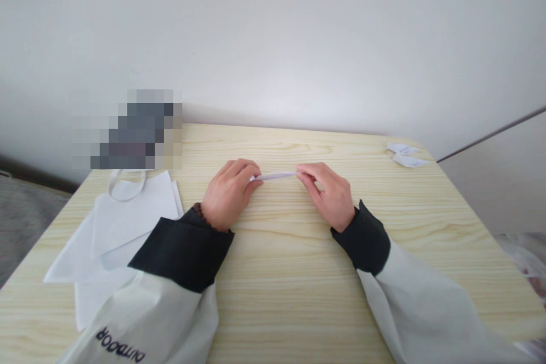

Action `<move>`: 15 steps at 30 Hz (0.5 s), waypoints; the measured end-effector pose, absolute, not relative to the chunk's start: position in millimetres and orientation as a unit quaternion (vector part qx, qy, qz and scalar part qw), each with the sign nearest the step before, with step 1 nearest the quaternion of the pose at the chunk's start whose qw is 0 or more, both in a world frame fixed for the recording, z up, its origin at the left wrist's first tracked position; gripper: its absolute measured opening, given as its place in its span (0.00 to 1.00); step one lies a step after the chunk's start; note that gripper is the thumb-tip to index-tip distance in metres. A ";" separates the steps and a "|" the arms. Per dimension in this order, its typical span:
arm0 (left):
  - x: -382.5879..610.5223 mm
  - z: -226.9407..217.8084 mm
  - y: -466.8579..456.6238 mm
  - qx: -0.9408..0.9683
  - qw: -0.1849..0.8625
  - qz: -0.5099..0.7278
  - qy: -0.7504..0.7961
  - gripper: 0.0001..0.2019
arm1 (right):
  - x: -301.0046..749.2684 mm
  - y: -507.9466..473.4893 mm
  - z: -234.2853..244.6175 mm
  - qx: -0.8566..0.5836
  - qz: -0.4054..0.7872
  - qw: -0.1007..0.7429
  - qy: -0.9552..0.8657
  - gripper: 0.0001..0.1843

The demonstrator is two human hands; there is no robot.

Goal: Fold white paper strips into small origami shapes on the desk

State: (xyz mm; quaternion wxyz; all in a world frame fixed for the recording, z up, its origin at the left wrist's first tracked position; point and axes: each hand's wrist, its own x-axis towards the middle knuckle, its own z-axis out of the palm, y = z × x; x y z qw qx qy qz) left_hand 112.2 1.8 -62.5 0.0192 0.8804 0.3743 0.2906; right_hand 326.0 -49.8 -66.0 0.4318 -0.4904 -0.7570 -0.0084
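Observation:
A narrow folded strip of white paper (pixel 276 175) lies just above the light wooden table (pixel 277 273), stretched between my two hands. My left hand (pixel 228 193) pinches its left end with curled fingers. Its right end is pinched by my right hand (pixel 328 193), thumb and fingers pressed together. Both wrists rest on the tabletop near the middle. Dark cuffs and white sleeves cover my forearms.
Several white paper sheets (pixel 115 227) lie on the table at the left, partly under my left sleeve. Two small folded white paper pieces (pixel 405 154) sit at the far right corner. A blurred-out dark object (pixel 136 131) stands at the back left against the white wall.

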 end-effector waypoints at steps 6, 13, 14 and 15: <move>113.0 -61.6 0.8 0.870 0.041 0.265 0.414 0.06 | 326.4 -48.9 -66.6 -0.492 -0.002 0.438 -0.753 0.08; 111.8 -56.1 -1.6 0.861 0.038 0.262 0.435 0.09 | 325.9 -48.5 -67.3 -0.496 0.022 0.443 -0.747 0.07; 112.0 -56.7 -1.2 0.868 0.028 0.259 0.423 0.09 | 325.5 -48.5 -66.9 -0.489 0.023 0.442 -0.751 0.07; 112.4 -57.3 -0.9 0.876 0.023 0.260 0.405 0.09 | 325.0 -48.6 -66.4 -0.480 0.025 0.440 -0.759 0.07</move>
